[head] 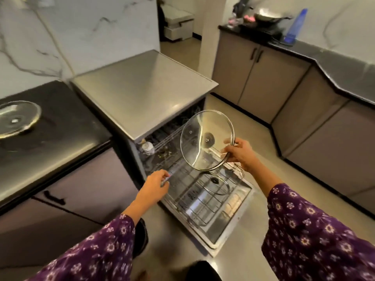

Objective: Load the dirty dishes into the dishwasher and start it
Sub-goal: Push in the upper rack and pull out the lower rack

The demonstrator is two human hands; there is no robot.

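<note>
The steel dishwasher (142, 92) stands open, its door down and its lower wire rack (194, 201) pulled out over the door. My right hand (241, 154) grips the rim of a round glass lid (207, 139) and holds it tilted above the rack. A smaller glass lid (216, 184) lies in the rack just below it. My left hand (155, 186) rests on the rack's near left edge, fingers curled on the wire. Another glass lid (17, 118) lies on the black counter at the left.
A black counter (60, 138) with brown cabinets adjoins the dishwasher on the left. Across the beige floor (249, 122) runs a second counter (345, 65) with a wok (267, 17), a blue bottle (295, 25) and a stove. A doorway opens at the back.
</note>
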